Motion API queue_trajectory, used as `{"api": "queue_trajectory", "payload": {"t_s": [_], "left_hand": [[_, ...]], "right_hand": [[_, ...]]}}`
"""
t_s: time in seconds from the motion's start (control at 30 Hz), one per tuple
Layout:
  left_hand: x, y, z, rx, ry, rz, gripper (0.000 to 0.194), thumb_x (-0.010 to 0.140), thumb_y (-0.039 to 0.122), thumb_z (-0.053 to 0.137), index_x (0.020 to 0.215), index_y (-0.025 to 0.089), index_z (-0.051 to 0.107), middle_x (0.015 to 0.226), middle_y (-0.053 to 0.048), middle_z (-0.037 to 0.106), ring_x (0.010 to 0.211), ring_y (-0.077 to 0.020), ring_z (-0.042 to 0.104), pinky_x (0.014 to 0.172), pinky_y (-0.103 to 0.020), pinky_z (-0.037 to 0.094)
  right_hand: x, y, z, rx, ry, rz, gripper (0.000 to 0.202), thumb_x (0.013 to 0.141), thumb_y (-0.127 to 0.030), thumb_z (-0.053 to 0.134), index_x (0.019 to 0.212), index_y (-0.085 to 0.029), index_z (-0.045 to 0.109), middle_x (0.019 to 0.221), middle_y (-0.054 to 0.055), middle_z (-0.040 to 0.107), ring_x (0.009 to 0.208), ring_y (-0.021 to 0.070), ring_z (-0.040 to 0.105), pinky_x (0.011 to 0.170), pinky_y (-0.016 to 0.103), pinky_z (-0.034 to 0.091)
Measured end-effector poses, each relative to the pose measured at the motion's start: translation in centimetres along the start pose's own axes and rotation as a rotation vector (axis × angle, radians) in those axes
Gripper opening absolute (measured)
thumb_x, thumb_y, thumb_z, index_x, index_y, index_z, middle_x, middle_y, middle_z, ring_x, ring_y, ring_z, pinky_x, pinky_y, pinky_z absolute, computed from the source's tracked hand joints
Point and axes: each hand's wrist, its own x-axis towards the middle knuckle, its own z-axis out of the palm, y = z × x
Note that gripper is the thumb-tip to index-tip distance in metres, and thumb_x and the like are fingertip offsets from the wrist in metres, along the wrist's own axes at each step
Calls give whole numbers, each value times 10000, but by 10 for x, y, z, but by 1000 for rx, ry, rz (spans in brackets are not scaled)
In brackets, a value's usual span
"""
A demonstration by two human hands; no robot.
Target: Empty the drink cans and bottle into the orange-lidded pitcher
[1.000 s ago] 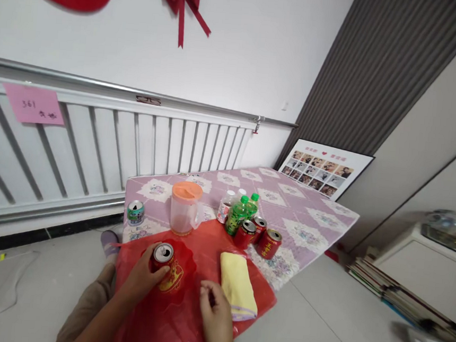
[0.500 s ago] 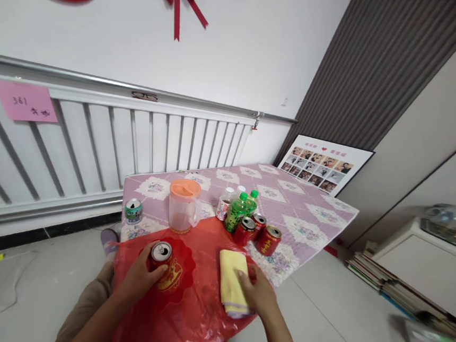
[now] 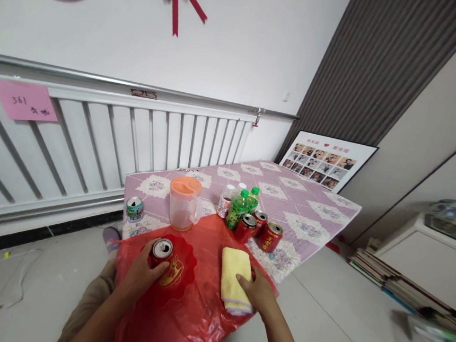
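My left hand [image 3: 145, 271] is wrapped round an opened red drink can [image 3: 162, 249], its silver top facing up. The can is at the left part of a scalloped red dish [image 3: 184, 284] with gold decoration. Beneath the dish, a thin red plastic sheet [image 3: 174, 331] covers the near end of the table. On the right side of that sheet lies a folded yellow cloth [image 3: 233, 270] with a purple edge. My right hand [image 3: 260, 292] grips its right edge, thumb on top; the other fingers are partly hidden at the side.
A clear pitcher [image 3: 182, 209] with an orange lid stands behind the dish. Several bottles [image 3: 235, 213] and red cans [image 3: 270, 239] cluster at the right. A small green can [image 3: 134, 210] sits at the left table edge. A white radiator [image 3: 106, 144] runs behind the floral-covered table [image 3: 307, 226].
The view has shifted slightly. My right thumb and fingers have closed a little more on the yellow cloth's edge. The left hand keeps its hold on the can.
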Motion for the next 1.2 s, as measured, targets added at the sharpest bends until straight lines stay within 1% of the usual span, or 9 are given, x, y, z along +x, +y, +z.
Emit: {"api": "queue_trajectory", "payload": {"t_s": [0.23, 0.33, 0.43, 0.6, 0.73, 0.87, 0.97, 1.1, 1.2], "left_hand": [[2, -7, 2, -32, -13, -8, 588, 668, 362, 625, 1214, 193, 487, 1248, -90, 616, 1182, -279, 571, 1054, -454, 415], [2, -10, 4, -38, -3, 19, 571, 683, 347, 623, 1218, 199, 488, 1259, -80, 609, 1198, -268, 562, 1066, -443, 405], [2, -11, 4, -38, 3, 8, 572, 682, 328, 625, 1222, 196, 488, 1267, -82, 601, 1206, -265, 553, 1078, -448, 392], [2, -9, 3, -78, -4, -10, 593, 672, 300, 637, 1232, 176, 483, 1258, -91, 608, 1186, -264, 565, 1068, -452, 406], [2, -7, 1, -53, -20, 13, 550, 686, 280, 630, 1216, 197, 504, 1232, -78, 626, 1159, -266, 585, 1041, -449, 432], [4, -6, -2, -66, -39, 45, 546, 688, 264, 627, 1216, 188, 512, 1229, -96, 629, 1156, -277, 583, 1039, -456, 427], [6, -6, -5, -79, -53, 45, 558, 673, 260, 631, 1213, 183, 516, 1237, -97, 627, 1174, -277, 572, 1051, -447, 419], [8, -6, -7, -92, -90, 32, 591, 663, 260, 632, 1234, 174, 504, 1260, -101, 613, 1197, -270, 559, 1061, -426, 414], [10, -7, -7, -117, -109, 43, 595, 657, 238, 632, 1234, 177, 506, 1270, -101, 609, 1205, -271, 552, 1073, -434, 400]], "right_hand": [[-16, -22, -22, 149, -88, 80, 525, 681, -477, 616, 1077, -134, 661, 1003, 134, 749, 844, 295, 710, 731, 383, 543], [-33, -40, -28, 458, -206, 184, 542, 704, -520, 634, 1089, -138, 633, 960, 133, 757, 767, 294, 724, 634, 371, 562], [-53, -59, -22, 682, -266, 236, 534, 679, -521, 692, 1061, -156, 621, 939, 123, 757, 749, 285, 726, 611, 360, 564], [-78, -82, 9, 825, -374, 236, 445, 711, -490, 696, 1014, -174, 610, 941, 107, 756, 731, 263, 723, 626, 357, 569], [-86, -89, 33, 818, -403, 201, 397, 749, -460, 652, 1044, -199, 597, 992, 95, 746, 776, 259, 721, 643, 357, 575], [-83, -91, 50, 696, -271, 95, 626, 769, -442, 612, 1340, -230, 470, 1184, 100, 686, 917, 248, 701, 716, 343, 572], [-77, -92, 59, 597, -195, -15, 717, 786, -427, 586, 1444, -235, 376, 1290, 95, 625, 1058, 238, 650, 831, 339, 544], [-70, -98, 66, 535, -214, -71, 729, 803, -393, 567, 1470, -222, 331, 1442, 95, 483, 1170, 236, 582, 943, 354, 488], [-67, -106, 71, 506, -254, -97, 716, 805, -360, 555, 1470, -223, 327, 1448, 88, 475, 1202, 235, 558, 995, 369, 450]]}}
